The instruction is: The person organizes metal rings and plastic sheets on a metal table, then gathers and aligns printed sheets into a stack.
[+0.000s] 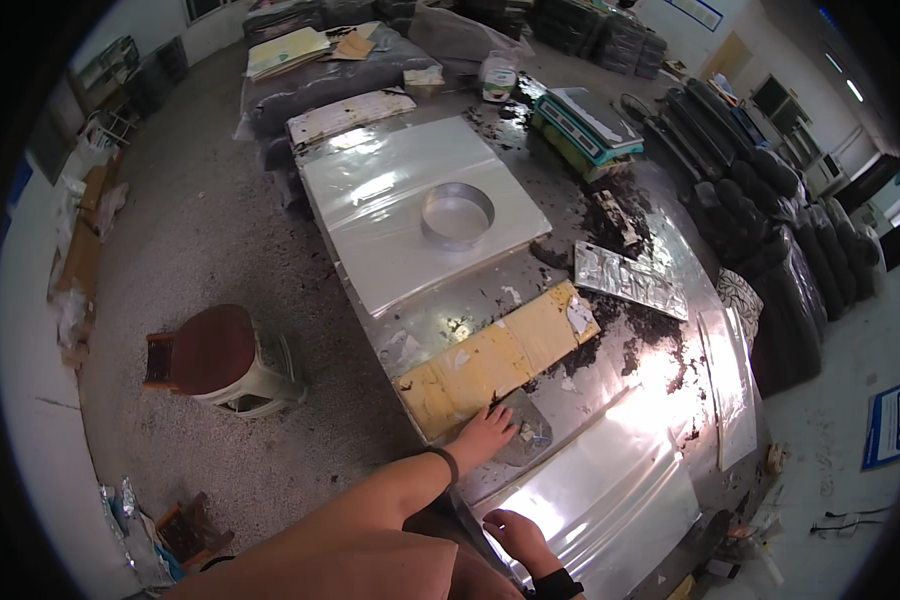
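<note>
My left hand (486,434) lies with its fingers apart on a dark grey flat pad (532,450), close beside the yellow taped board (500,357). My right hand (519,537), a black band at its wrist, hovers over the near left edge of a board wrapped in shiny clear film (600,500). Its fingers are curled in toward the thumb; whatever may be between them is too small to make out. Farther off, a round metal ring (457,216) stands on a white film-covered board (375,215).
Dark crumbs litter the metal table (560,390). On it are a foil-covered block (630,280), a teal-edged scale (588,125), a white jar (498,77) and a narrow film-covered board (728,390). A stool with a red-brown seat (213,350) stands left; black wrapped bundles (735,150) are stacked right.
</note>
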`<state>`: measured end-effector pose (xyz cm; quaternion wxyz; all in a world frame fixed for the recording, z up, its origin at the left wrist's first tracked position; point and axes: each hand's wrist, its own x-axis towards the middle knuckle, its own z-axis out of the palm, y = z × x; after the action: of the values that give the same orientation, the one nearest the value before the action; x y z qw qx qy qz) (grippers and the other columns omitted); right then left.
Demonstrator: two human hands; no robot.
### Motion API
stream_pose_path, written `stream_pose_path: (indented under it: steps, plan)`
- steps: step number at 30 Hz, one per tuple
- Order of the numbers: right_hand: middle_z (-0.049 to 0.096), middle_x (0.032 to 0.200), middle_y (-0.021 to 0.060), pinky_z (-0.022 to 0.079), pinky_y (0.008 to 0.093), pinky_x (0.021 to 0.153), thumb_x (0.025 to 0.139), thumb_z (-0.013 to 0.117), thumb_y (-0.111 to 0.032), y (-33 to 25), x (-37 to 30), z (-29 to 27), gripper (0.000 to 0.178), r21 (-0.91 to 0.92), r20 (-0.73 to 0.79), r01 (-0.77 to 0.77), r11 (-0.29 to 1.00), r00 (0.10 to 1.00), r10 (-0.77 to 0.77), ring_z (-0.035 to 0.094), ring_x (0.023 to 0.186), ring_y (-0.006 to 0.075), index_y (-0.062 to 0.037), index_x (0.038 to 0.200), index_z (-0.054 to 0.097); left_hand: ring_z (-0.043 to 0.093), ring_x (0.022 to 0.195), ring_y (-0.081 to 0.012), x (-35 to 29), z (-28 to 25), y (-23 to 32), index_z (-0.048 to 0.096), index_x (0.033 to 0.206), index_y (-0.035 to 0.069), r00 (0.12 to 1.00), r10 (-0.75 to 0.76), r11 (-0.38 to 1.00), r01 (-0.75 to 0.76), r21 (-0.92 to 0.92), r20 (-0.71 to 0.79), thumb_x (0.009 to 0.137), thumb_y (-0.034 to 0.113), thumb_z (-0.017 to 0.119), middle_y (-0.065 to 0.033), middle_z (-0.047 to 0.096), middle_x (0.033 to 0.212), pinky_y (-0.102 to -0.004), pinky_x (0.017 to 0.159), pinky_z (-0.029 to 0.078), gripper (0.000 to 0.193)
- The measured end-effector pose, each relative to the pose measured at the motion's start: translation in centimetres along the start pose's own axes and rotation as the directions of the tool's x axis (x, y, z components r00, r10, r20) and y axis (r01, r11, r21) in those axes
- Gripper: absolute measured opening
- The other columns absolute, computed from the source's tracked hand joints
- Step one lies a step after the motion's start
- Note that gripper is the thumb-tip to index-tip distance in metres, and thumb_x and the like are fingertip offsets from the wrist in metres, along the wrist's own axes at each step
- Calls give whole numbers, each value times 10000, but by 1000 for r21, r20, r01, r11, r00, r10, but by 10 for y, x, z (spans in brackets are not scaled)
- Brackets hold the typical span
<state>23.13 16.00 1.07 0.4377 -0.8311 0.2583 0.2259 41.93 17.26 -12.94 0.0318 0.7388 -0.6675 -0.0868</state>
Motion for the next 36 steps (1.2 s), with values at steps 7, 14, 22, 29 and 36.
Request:
stream_pose_path:
  steps: [7,14,22,29,36]
  plan:
    - [654,922,104,483,386,760,843,562,-294,15,56,42,249,-152,93,105,983,991,-91,620,884,284,-107,988,640,500,1071,-294,-100,-96,-88,533,1098,76,994,-32,959,0,-285,-108,729,199,641,-128,525,1085,-413,938,384,404]
    - [641,915,128,475,402,740,853,539,-342,-60,130,9,285,-227,309,332,916,916,-255,602,866,322,-95,964,631,594,917,-290,-497,55,-230,616,1018,26,-76,-903,-218,929,-299,423,856,226,566,-135,630,960,-439,773,461,262]
    - [664,896,141,491,356,738,837,605,-263,-143,312,-14,295,-43,-200,43,998,978,-51,639,838,277,-17,1000,617,628,876,-278,-687,88,-259,677,849,63,-159,-392,178,953,244,906,834,230,536,-124,657,900,-423,735,495,219]
    - [526,877,105,489,418,649,788,643,-206,-81,429,-54,439,842,-272,-211,497,629,728,535,760,224,-18,1153,488,629,793,-342,-501,6,-559,644,889,30,234,-952,81,813,-576,196,773,197,632,-179,646,829,-409,701,499,204]
    - [535,733,106,467,369,593,753,693,-265,-183,511,-33,358,936,-185,-178,305,488,853,524,640,204,36,880,548,613,949,-257,-190,-162,-769,589,1058,-3,493,-866,164,441,-882,85,799,244,648,-149,642,1000,-347,813,481,362]
